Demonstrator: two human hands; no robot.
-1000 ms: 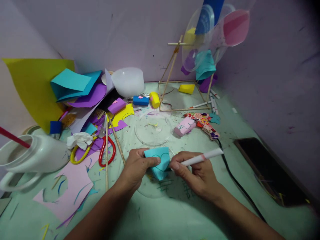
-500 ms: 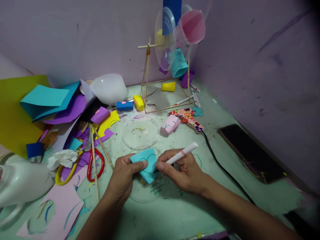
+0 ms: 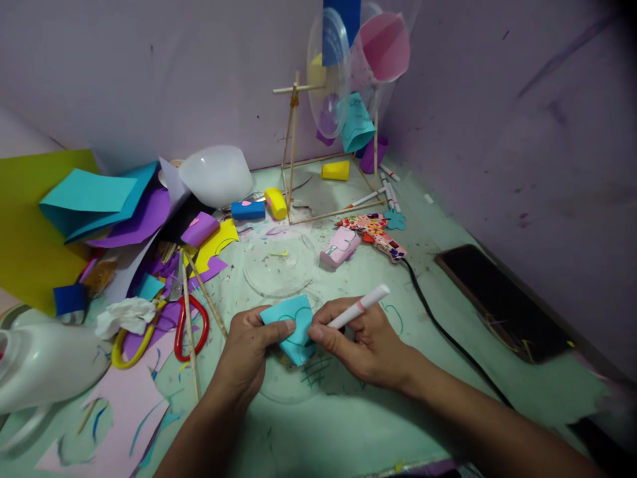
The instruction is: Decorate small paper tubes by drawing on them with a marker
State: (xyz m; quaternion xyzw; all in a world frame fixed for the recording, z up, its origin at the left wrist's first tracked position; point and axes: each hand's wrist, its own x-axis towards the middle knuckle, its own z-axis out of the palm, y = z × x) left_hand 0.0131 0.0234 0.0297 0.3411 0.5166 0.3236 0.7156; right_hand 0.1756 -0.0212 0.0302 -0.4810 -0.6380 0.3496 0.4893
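My left hand (image 3: 249, 345) pinches a small piece of light blue paper (image 3: 298, 312) between thumb and fingers. Curved dark green lines are drawn on that paper. In my right hand (image 3: 363, 342) is a white marker (image 3: 361, 307) with a pink band, its tip end down against the paper's right edge; my fingers hide the tip itself. Below the paper lies a clear round plastic lid (image 3: 283, 397), and beyond it is a second clear lid (image 3: 259, 275). A pink paper tube (image 3: 340, 247) with drawn lines rests past my right hand.
A stick frame (image 3: 292, 146) carrying a wheel of clear lids and paper cups stands at the back. A patterned glue gun (image 3: 381, 239) trails a black cord. A phone (image 3: 502, 302) lies right. Scissors (image 3: 192, 332), paper scraps and a white jug (image 3: 50, 362) crowd the left.
The marker and my right hand have shifted slightly left along the light blue paper. My left hand keeps its hold on the paper.
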